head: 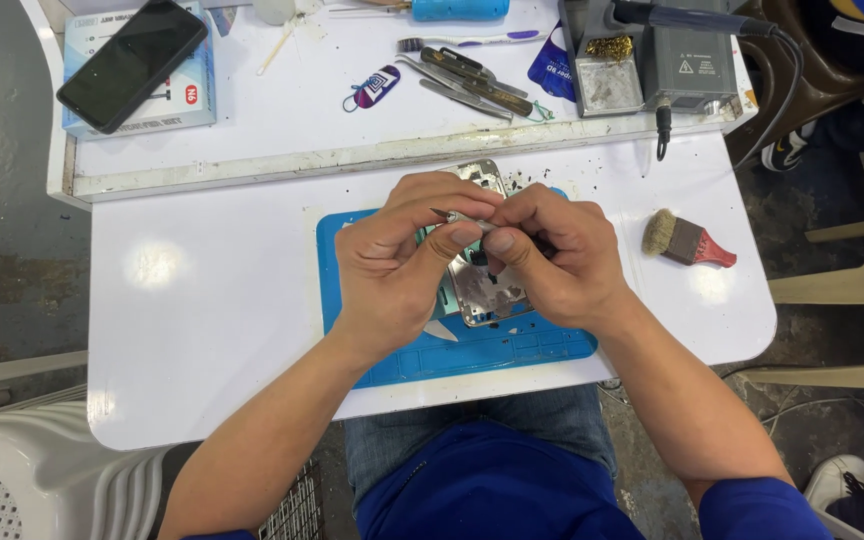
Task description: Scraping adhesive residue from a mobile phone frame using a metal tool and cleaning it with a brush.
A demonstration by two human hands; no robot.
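An opened phone body (487, 290) with bare metal insides lies on a blue work mat (512, 345) on the white table. My left hand (402, 260) and my right hand (552, 255) meet just above it. Together the fingers pinch a thin metal tool (452, 217), its pointed tip sticking out to the left. Both hands cover most of the phone; only its top corner (482, 172) and lower part show.
A short brush with a red handle (687, 240) lies right of the mat. On the raised shelf behind: a black phone (132, 62) on a box, tweezers (472, 85), a toothbrush, a soldering station (687, 60). White plastic chairs stand at both sides.
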